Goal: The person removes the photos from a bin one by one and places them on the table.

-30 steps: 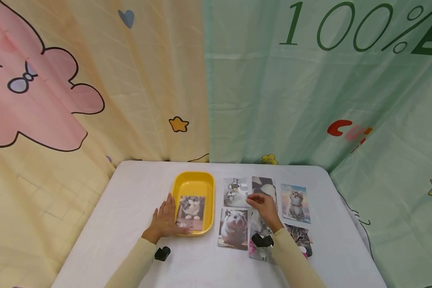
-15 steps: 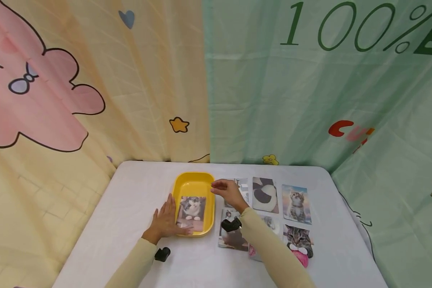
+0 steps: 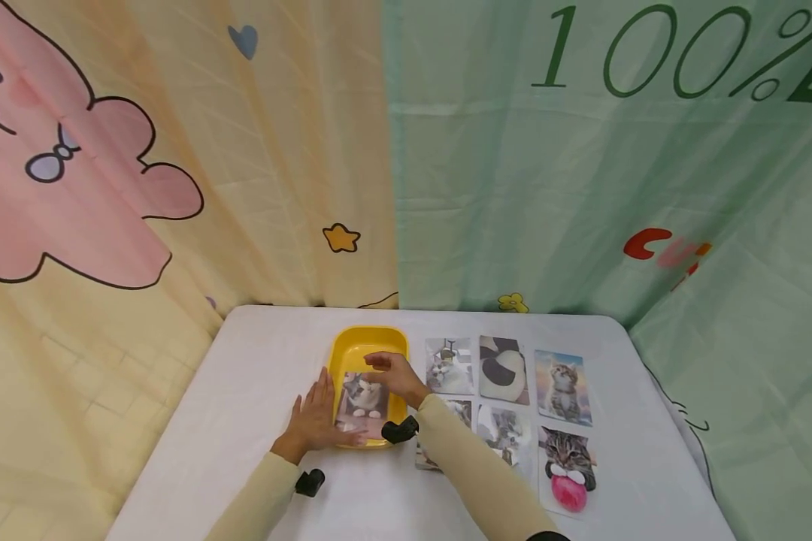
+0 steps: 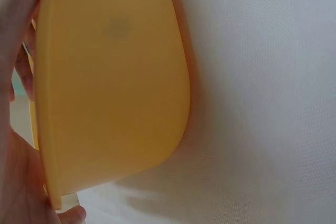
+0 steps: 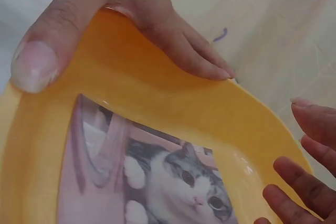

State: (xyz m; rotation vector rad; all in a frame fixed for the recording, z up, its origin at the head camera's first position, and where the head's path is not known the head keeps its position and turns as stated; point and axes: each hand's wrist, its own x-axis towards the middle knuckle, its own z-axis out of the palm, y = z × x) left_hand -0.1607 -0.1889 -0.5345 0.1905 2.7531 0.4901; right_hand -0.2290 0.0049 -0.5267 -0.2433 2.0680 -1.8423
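Observation:
A yellow tray (image 3: 372, 333) stands on the table, with a cat photo card (image 3: 357, 413) lying in its near part. My left hand (image 3: 313, 418) rests along the tray's left rim, fingers straight, thumb across the near rim. In the left wrist view the hand (image 4: 21, 161) lies over the rim, and the tray's outer wall (image 4: 113, 93) fills much of the picture. My right hand (image 3: 398, 378) hovers above the tray, covering the card's upper right. Seen in the right wrist view, its loosely bent fingers (image 5: 304, 187) hold nothing and stay apart from the card (image 5: 173, 182).
Right of the tray several animal photo cards lie in two rows, among them a kitten card (image 3: 563, 387), a black-and-white card (image 3: 504, 370) and a card with a pink ball (image 3: 568, 473). My right sleeve (image 3: 477, 466) partly covers the near row. Curtains (image 3: 514, 173) hang behind the table.
My right hand has moved left from over the cards to above the tray, uncovering the cards at the right. My left hand has stayed on the tray's rim.

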